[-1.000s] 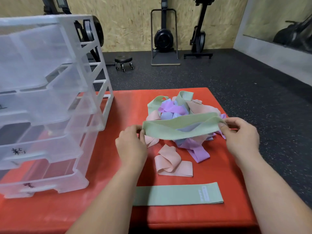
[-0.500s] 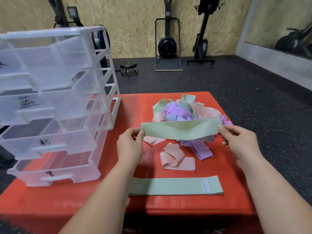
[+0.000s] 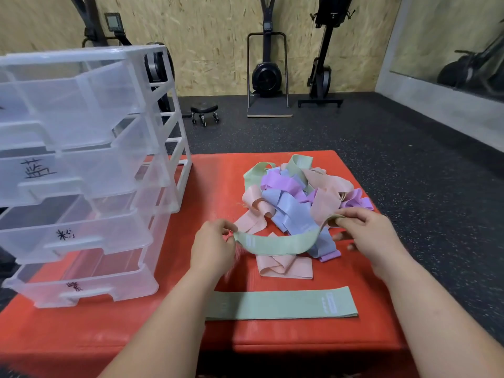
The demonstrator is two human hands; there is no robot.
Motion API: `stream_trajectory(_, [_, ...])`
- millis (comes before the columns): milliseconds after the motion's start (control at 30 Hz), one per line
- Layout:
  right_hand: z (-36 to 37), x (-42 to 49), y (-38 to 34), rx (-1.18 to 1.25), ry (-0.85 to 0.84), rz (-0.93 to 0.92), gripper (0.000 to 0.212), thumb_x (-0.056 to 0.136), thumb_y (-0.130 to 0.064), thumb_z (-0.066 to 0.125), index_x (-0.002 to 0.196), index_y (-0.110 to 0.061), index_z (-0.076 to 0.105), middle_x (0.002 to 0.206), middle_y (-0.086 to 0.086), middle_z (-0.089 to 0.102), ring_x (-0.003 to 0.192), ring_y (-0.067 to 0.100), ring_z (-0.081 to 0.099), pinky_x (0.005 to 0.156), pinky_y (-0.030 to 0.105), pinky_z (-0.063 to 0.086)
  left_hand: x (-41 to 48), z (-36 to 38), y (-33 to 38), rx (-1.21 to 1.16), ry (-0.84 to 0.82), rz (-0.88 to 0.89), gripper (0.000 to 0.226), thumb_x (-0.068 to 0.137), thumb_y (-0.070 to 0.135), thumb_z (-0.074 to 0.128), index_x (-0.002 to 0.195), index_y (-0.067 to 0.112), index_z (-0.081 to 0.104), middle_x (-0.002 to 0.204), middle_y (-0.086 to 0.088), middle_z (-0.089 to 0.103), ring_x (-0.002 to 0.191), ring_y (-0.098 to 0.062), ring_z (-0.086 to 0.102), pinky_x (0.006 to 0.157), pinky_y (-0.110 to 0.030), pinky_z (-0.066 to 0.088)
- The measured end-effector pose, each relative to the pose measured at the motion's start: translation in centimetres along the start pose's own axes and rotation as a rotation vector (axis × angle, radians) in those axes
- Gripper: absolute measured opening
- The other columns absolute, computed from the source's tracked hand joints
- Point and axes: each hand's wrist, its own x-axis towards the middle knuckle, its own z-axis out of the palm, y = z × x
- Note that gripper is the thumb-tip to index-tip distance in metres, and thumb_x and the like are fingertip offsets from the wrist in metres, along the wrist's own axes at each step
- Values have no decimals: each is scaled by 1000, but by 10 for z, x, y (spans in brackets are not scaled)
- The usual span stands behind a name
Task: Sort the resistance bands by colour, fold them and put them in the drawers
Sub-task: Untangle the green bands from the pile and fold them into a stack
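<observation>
Green band (image 3: 275,245), slack between left hand (image 3: 212,248) and right hand (image 3: 366,237), one end in each pinch.

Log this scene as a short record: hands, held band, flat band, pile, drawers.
Left hand: pinches one end of the held green band
Right hand: pinches its other end
Held green band: sags between both hands
Flat green band: lies at the red mat's near edge
Pile: tangled pink, purple, blue, green bands beyond the hands
Drawer unit: clear plastic, on the mat's left
</observation>
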Motion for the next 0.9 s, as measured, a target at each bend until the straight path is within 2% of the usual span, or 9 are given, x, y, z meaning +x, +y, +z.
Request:
stream_trajectory(133, [9,3,-3,-33,-26,-53,11,97,-16,64,97,-16,75,91,3,79,81,26,77,62,37,56,-2,6,10,44,2,61,34,86,7,59,106,32,72,108,5,66,105,-25,60,91,-44,52])
stream_trajectory(200, [13,5,-2,-79,-46,-124,4,93,-19,71,93,-20,76,86,0,76,79,22,73,66,39,58,-2,10,18,-12,16,156,31,89,9,62,107,32,72,108,10,68,102,-20,59,92,-42,50])
stream_trajectory(333, [22,3,-5,-186,-174,-296,33,87,3,72,101,-26,70,93,-13,70,73,14,64,77,26,53,-10,15,41,-205,-99,325,28,96,18,67,116,37,71,116,25,68,106,-9,60,91,-31,49])
stream_trajectory(467, [33,-3,-13,-100,-287,-339,46,91,5,68,119,-31,59,106,7,70,95,30,73,90,43,60,-15,17,56,-295,-157,400,33,101,28,70,132,36,66,126,24,66,112,-3,59,93,-22,47])
stream_trajectory(533, [40,-6,-13,-66,-300,-355,46,93,2,70,122,-31,58,102,7,73,97,30,74,94,48,59,-16,17,60,-333,-183,394,34,101,31,70,135,35,66,128,23,67,115,-3,60,94,-21,48])
stream_trajectory(633, [50,-10,-12,-91,-300,-377,40,93,-4,75,119,-31,60,96,5,77,93,31,74,92,50,59,-14,16,59,-358,-200,357,31,100,33,71,131,33,70,116,18,72,109,-3,65,91,-26,53])
stream_trajectory(767, [61,-18,-12,-155,-328,-393,38,90,-3,78,114,-27,62,92,1,79,82,27,73,80,40,61,-11,16,52,-320,-215,336,14,97,34,76,111,31,77,78,11,61,73,-4,57,69,-24,46])
stream_trajectory(833, [65,-18,-11,-163,-317,-366,42,85,-4,82,112,-29,63,92,1,77,78,22,71,77,36,61,-10,15,50,-308,-201,305,6,96,31,76,101,27,77,73,8,59,65,-7,50,63,-26,39])
stream_trajectory(900, [67,-16,-8,-212,-347,-345,44,83,-8,85,113,-31,64,92,-1,77,79,15,72,82,37,61,-9,11,47,-353,-178,283,2,98,27,75,99,26,76,76,6,67,68,-12,59,64,-32,45])
